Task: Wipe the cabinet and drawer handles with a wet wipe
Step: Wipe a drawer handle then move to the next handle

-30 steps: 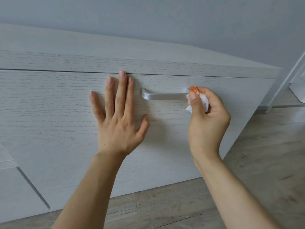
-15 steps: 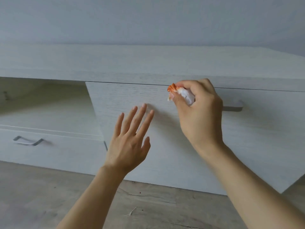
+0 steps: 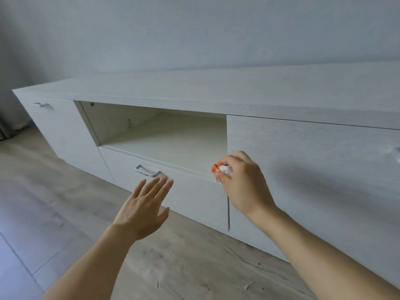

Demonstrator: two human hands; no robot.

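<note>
A long, low white cabinet [image 3: 216, 94] runs along the wall. Its middle drawer [image 3: 194, 195] carries a silver handle [image 3: 148, 171]. My left hand [image 3: 145, 211] hovers flat with straight fingers just below and right of that handle, not touching it. My right hand [image 3: 242, 182] grips a crumpled white wet wipe [image 3: 225, 171] with an orange patch, in the air in front of the open shelf's right corner. Another silver handle [image 3: 43, 105] sits on the far left door. The right door's handle [image 3: 397, 158] shows only at the frame's edge.
An open shelf compartment [image 3: 168, 137] lies above the drawer. Wood-look flooring [image 3: 65, 213] spreads in front of the cabinet. A grey wall [image 3: 194, 29] stands behind, and a curtain edge [image 3: 6, 118] hangs at the far left.
The view has swung left from the right door to the middle drawer. My right hand has left the right door's handle with the wipe, and my left hand has come off the door panel.
</note>
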